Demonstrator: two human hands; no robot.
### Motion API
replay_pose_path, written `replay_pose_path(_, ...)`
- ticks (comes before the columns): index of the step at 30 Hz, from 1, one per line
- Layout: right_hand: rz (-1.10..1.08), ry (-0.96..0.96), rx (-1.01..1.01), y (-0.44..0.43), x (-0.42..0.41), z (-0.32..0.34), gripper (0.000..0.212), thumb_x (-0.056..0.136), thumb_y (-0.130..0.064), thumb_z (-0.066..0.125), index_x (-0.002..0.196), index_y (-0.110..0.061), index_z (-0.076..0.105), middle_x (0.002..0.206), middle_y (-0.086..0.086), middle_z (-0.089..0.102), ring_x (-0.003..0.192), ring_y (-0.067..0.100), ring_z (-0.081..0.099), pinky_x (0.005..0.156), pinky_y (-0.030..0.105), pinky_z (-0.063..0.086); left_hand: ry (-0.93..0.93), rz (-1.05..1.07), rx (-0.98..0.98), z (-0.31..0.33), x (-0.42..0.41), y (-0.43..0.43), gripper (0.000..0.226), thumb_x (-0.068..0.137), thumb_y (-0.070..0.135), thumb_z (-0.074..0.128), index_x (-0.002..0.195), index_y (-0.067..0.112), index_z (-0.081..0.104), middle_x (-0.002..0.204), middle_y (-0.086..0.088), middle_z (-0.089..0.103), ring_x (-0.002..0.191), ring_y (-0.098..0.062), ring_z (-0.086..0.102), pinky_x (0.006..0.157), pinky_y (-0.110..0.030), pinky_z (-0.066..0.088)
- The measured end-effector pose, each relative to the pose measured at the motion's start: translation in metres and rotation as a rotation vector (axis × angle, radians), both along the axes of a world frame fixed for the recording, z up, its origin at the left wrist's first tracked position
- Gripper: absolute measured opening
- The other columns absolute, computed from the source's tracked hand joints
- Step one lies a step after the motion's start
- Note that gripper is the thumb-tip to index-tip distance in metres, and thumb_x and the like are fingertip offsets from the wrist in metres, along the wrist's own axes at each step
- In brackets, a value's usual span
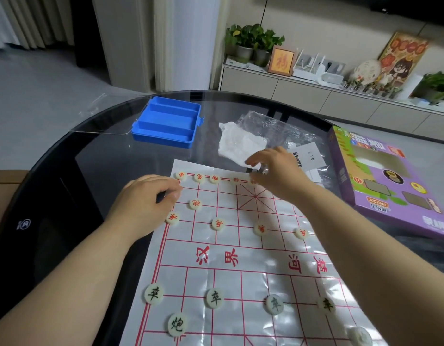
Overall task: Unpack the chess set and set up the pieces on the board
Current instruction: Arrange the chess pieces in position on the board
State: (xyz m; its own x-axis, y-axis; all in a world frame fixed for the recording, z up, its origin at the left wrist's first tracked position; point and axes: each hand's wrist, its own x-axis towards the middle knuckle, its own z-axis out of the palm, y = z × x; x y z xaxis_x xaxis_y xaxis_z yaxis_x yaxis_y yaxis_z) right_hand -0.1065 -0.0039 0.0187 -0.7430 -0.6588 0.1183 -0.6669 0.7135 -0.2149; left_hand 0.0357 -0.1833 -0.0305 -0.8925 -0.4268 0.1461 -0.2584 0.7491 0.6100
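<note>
Grip unclear for left hand (146, 198) and right hand (274, 172), curled over the board (263, 258) on a glass table (103, 171), cabinet (303, 96) behind.

Dim, even indoor light; shadows soft, darkest under curled left hand (146, 201). Glare patches carried by crinkled plastic board (253, 278), strongest nearer camera than grip of right hand (273, 176). Pale reflections seen in dark glass table (66, 171) left of grip. Right fingertips (249, 162) smeared by motion. Far shelf (291, 88) beyond grip rendered soft; lines bowed at frame edges, corner piece (359, 335) blurred.
</note>
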Motion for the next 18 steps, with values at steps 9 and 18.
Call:
replay_pose_path(9, -0.121, -0.057, -0.009, 0.039, -0.013, 0.004, 0.026, 0.09, -0.008, 0.05, 0.108, -0.016, 0.066, 0.111, 0.003, 0.066, 0.111, 0.025, 0.049, 0.09, 0.032, 0.037, 0.027, 0.003, -0.008, 0.003, 0.0, 0.003, 0.026, 0.09, 0.018, 0.05, 0.112, 0.017, 0.063, 0.122, 0.003, 0.058, 0.117, -0.014, 0.046, 0.095, -0.027, 0.034)
replay_pose_path(18, -0.137, -0.062, 0.044, 0.048, -0.015, -0.003, 0.027, 0.088, -0.014, 0.054, 0.113, -0.017, 0.062, 0.123, 0.007, 0.058, 0.114, 0.026, 0.039, 0.084, 0.029, 0.031, 0.015, 0.015, -0.006, 0.005, 0.001, 0.005, 0.026, 0.089, 0.018, 0.05, 0.111, 0.016, 0.064, 0.122, 0.001, 0.058, 0.117, -0.015, 0.047, 0.097, -0.031, 0.035)
